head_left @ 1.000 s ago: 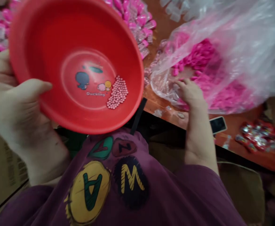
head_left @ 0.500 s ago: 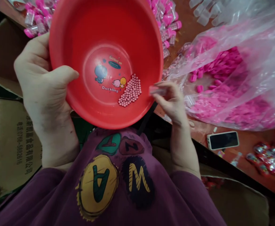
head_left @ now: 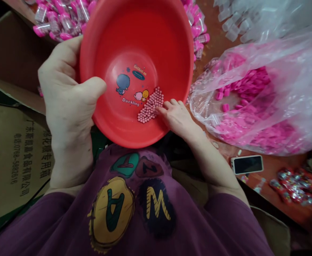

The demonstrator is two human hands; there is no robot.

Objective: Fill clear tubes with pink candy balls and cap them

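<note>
My left hand (head_left: 67, 85) grips the left rim of a red plastic basin (head_left: 123, 32), its thumb over the inside wall. The basin is tilted towards me and has duckling pictures and the word "Duckling" printed on its bottom. Small pink beads (head_left: 149, 108) lie heaped at its lower right. My right hand (head_left: 178, 115) reaches over the right rim, back up, with curled fingertips at the edge of the beads. Whatever those fingers hold is hidden beneath them.
Pink-capped clear bottles (head_left: 62, 17) are piled behind the basin. To the right are a clear bag of pink caps (head_left: 252, 85), translucent containers (head_left: 233, 25), a phone (head_left: 248, 165) and shiny red wrapped pieces (head_left: 297, 186). Cardboard boxes (head_left: 17, 160) stand at the left.
My right hand has moved left and into the basin, turning palm down. The small clear piece it pinched is now out of sight. The basin and left hand have shifted slightly right in view.
</note>
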